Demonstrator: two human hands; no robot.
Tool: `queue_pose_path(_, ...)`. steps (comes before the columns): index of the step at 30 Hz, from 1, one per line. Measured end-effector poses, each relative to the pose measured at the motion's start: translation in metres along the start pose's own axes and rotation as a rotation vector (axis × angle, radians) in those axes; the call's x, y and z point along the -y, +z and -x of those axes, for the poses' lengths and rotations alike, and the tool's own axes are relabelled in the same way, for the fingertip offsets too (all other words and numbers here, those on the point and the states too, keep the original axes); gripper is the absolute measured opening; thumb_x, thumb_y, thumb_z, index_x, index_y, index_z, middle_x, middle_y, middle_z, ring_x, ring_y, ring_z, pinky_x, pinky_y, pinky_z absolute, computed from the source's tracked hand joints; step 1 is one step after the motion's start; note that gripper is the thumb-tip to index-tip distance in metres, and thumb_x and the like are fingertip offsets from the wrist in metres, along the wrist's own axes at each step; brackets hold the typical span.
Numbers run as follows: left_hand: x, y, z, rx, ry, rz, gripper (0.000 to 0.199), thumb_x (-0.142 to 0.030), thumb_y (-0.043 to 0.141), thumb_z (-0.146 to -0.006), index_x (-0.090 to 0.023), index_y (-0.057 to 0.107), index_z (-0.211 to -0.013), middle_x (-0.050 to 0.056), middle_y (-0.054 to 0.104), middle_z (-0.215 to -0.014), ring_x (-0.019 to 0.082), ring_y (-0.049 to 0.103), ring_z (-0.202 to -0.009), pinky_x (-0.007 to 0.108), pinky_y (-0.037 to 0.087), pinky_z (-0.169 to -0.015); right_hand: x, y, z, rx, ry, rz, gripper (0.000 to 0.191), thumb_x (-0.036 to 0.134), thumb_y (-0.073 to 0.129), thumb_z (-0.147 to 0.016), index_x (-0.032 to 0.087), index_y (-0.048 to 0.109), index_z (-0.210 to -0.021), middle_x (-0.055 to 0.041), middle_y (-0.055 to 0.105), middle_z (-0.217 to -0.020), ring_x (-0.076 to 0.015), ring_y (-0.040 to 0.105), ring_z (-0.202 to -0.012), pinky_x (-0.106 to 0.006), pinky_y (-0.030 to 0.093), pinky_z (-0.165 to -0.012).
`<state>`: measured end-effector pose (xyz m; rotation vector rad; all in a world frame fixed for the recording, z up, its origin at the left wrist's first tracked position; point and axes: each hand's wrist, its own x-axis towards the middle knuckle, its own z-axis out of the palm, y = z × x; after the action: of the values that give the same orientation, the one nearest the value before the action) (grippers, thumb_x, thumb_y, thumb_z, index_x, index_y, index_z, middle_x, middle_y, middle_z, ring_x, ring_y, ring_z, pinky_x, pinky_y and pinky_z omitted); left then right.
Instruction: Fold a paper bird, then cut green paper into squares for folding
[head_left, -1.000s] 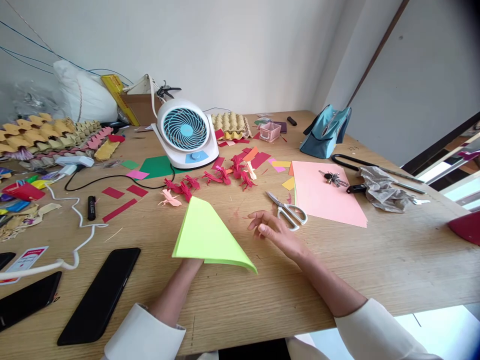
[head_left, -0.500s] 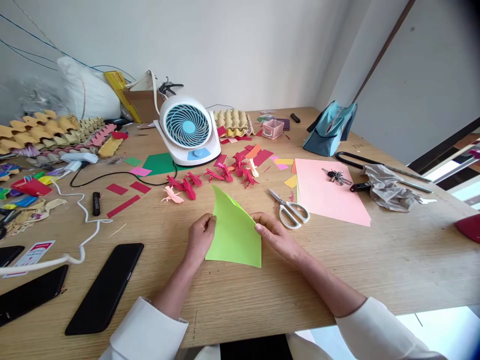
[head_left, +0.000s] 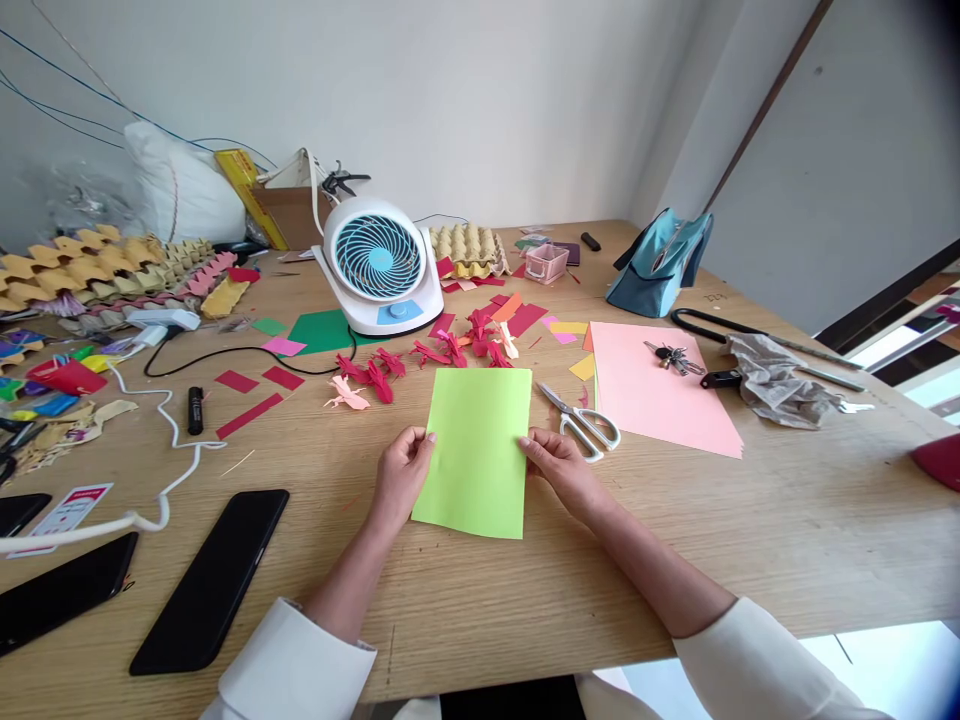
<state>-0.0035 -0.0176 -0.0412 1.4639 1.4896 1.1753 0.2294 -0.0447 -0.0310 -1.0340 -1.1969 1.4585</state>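
A light green sheet of paper is held up in front of me, its face spread out and its long sides upright. My left hand pinches its left edge between thumb and fingers. On the opposite edge my right hand grips it the same way, thumb in front and fingers behind. Just right of the paper lie scissors with white handles, near my right hand. Beyond the paper's top edge sit several red folded paper figures and a pale pink one.
A white fan stands at the back. Pink paper with keys lies right, below a blue bag. Left are a black phone, a marker, a white cable and red paper scraps. Egg trays are stacked far left.
The green paper's upper edge, bent and slanting before, is now straight and level. My right hand has shifted slightly right along with its edge; my left hand keeps its grip.
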Motion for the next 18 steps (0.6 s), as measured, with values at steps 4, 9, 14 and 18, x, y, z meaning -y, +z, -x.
queue_pose_path(4, 0.003, 0.0, -0.001, -0.032, -0.019, 0.101, 0.036, -0.05, 0.066, -0.077, -0.019, 0.049, -0.069, -0.006, 0.042, -0.062, 0.01, 0.037, -0.057, 0.021, 0.031, -0.054, -0.003, -0.002, -0.003, -0.031, -0.008, 0.022, 0.046, 0.059, 0.067, -0.079, 0.02, 0.051, -0.061, 0.0038, 0.045, -0.056, -0.0109, 0.037, -0.054, -0.027, 0.03, -0.054)
queue_pose_path(9, 0.006, -0.002, -0.003, -0.027, -0.042, 0.139, 0.039, -0.05, 0.067, -0.076, -0.019, 0.048, -0.063, -0.006, 0.037, -0.058, 0.009, 0.032, -0.055, 0.022, 0.027, -0.052, -0.003, -0.004, -0.004, -0.03, -0.021, 0.039, 0.046, 0.059, 0.064, -0.082, 0.02, 0.054, -0.06, 0.0021, 0.051, -0.056, -0.0118, 0.041, -0.055, -0.027, 0.031, -0.056)
queue_pose_path(14, 0.008, -0.005, -0.004, -0.018, -0.01, 0.102, 0.039, -0.05, 0.065, -0.078, -0.019, 0.048, -0.061, -0.006, 0.035, -0.057, 0.009, 0.03, -0.054, 0.022, 0.026, -0.051, -0.007, -0.005, -0.006, -0.039, 0.0, 0.024, 0.048, 0.061, 0.062, -0.082, 0.021, 0.054, -0.058, 0.0015, 0.053, -0.056, -0.0124, 0.042, -0.053, -0.028, 0.033, -0.055)
queue_pose_path(18, 0.007, -0.006, -0.003, 0.007, -0.041, 0.123, 0.036, -0.051, 0.064, -0.078, -0.018, 0.055, -0.066, -0.006, 0.039, -0.058, 0.01, 0.033, -0.055, 0.022, 0.028, -0.053, -0.011, -0.007, -0.007, -0.035, 0.041, -0.062, 0.045, 0.058, 0.065, -0.082, 0.021, 0.054, -0.059, 0.0021, 0.053, -0.056, -0.0114, 0.042, -0.052, -0.027, 0.032, -0.053)
